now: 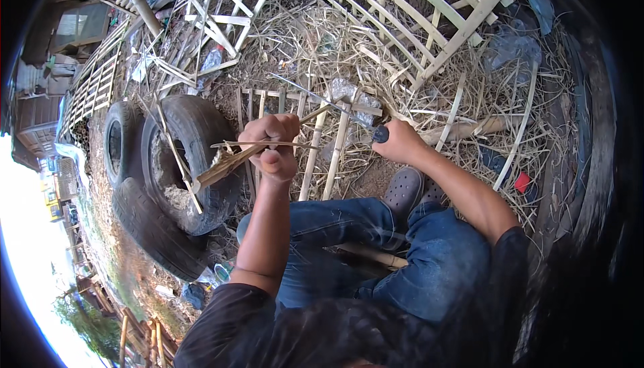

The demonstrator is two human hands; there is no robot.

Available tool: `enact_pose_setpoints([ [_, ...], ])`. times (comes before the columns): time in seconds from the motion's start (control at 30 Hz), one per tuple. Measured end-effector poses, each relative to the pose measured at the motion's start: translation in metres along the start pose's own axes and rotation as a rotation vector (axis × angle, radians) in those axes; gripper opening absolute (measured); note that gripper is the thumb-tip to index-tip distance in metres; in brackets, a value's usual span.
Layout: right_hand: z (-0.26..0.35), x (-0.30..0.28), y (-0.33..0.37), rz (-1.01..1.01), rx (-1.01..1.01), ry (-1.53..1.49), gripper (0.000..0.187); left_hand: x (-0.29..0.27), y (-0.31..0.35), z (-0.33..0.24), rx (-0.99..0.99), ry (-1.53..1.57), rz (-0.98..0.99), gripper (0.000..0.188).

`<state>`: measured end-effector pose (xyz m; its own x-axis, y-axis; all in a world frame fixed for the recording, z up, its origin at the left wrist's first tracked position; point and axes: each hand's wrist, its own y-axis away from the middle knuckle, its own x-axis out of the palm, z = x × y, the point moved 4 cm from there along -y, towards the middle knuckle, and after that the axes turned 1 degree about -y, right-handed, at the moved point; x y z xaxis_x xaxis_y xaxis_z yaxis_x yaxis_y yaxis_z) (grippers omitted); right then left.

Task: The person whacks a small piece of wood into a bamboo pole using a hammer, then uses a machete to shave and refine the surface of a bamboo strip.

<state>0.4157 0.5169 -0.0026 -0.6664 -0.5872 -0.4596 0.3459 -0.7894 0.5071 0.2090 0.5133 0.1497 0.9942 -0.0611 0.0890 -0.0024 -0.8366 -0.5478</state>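
My left hand is closed round a split bamboo stick. The stick's thick, ragged end sticks out to the lower left, and its thinner end slants up to the right. A thin sliver lies crosswise at the same fist. In my right hand is the black handle of a long knife, its narrow blade pointing to the upper left. The blade crosses the stick's thin end; whether they touch I cannot tell. Below them, pale bamboo slats lie in front of my knees.
Worn tyres stand and lean at the left. Bamboo lattice panels spread across the far side. Shavings litter the ground, with a grey stone just beyond the knife. My shoe is close below my right hand.
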Motion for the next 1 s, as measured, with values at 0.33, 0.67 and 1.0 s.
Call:
enact_pose_setpoints([
  [0.33,-0.006,-0.003,-0.020,0.025,0.072,0.040,0.023,0.035,0.003,-0.004,0.083,-0.071,-0.001,0.059],
  [0.67,-0.019,0.014,-0.017,-0.032,-0.041,-0.076,0.024,0.037,-0.003,0.000,0.104,-0.101,0.039,0.059],
  [1.0,-0.008,0.006,-0.040,-0.092,-0.032,-0.058,0.027,0.004,-0.048,0.017,-0.096,-0.017,-0.004,0.051],
])
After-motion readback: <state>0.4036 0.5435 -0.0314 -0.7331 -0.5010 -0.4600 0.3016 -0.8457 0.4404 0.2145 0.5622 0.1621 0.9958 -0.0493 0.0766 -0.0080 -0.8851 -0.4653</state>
